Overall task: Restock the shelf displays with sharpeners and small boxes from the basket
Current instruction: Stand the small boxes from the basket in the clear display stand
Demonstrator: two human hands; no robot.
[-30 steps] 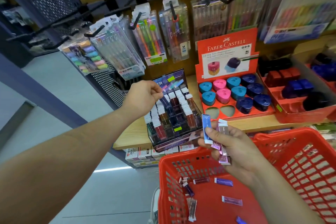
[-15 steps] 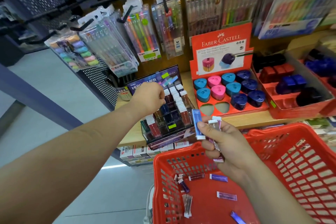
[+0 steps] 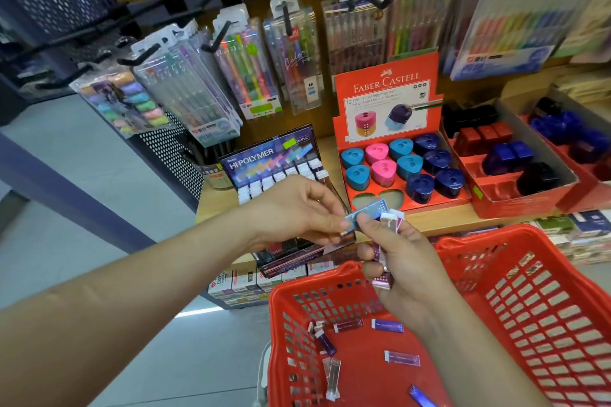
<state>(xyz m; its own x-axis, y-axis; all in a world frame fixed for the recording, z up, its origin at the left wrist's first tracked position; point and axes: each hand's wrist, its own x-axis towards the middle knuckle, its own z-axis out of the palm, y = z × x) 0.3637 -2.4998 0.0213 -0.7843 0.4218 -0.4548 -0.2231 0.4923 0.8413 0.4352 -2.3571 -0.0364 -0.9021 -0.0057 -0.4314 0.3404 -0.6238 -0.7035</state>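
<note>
Above the basket, right hand grips spare boxes as stock; left hand, at 9 o'clock, pinches the blue box for shelving.

FABER-CASTELL sharpener box, HI-POLYMER rack

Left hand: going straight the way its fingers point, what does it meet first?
The right hand, which holds the same blue box that the left hand pinches, with more small boxes bunched right behind. Depth looks matched, though one view can't confirm.
</note>
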